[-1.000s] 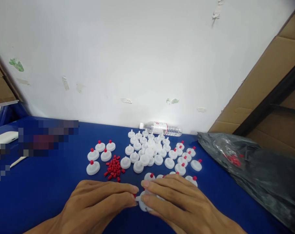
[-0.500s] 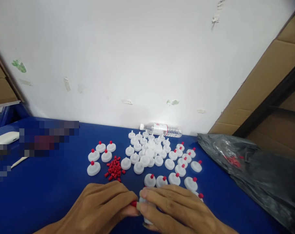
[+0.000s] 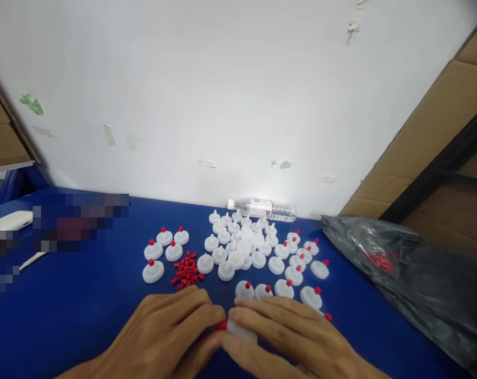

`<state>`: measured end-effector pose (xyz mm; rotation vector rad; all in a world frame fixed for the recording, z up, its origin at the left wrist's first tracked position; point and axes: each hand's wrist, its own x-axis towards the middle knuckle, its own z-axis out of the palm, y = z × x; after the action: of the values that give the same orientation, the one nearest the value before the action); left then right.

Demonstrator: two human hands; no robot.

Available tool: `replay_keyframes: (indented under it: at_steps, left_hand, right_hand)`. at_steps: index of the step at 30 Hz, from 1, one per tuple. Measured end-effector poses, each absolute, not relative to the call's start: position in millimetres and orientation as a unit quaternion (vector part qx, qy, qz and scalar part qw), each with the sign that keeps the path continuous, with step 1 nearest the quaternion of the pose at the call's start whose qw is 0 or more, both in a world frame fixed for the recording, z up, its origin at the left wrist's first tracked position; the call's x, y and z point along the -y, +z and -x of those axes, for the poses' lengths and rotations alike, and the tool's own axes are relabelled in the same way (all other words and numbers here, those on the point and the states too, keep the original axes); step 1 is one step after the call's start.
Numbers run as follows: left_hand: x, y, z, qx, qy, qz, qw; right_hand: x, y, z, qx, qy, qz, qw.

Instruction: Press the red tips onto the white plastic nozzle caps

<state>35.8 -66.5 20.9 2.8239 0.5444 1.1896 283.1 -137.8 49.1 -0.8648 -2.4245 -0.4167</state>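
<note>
- From where I stand, the left hand point(image 3: 171, 326) pinches a small red cap point(image 3: 221, 325) between thumb and fingers.
- The right hand point(image 3: 289, 329) grips a white disc point(image 3: 240, 330) tilted on its side, red cap against it; fingers hide whether the cap is fully seated.
- Both pieces sit between the hands, toward the near edge of the blue bench point(image 3: 84, 305).
- I'd judge the disc light, stiff plastic, smooth enough to slip, hardly fragile; its rim seems the best hold. The cap looks slightly softer, best pinched by its sides.
- Loose red caps point(image 3: 188, 271) lie just beyond the left hand; bare discs point(image 3: 257, 259) cluster toward the far edge, before a bottle point(image 3: 262, 208).
- A dark bag point(image 3: 431, 295) covers the right edge.
</note>
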Motion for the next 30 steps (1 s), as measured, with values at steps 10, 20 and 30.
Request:
replay_keyframes:
  at_steps: [10, 20, 30]
  left_hand:
    - [55, 7, -35, -0.263, 0.317, -0.899, -0.149]
    - [53, 4, -29, -0.267, 0.214, -0.901, -0.265]
    - [60, 5, -28, -0.327, 0.166, -0.881, -0.298]
  right_hand:
    - [104, 45, -328, 0.756, -0.208, 0.485, 0.387]
    - [90, 41, -354, 0.766, -0.184, 0.542, 0.293]
    - [87, 39, -362, 0.769, -0.167, 0.566, 0.245]
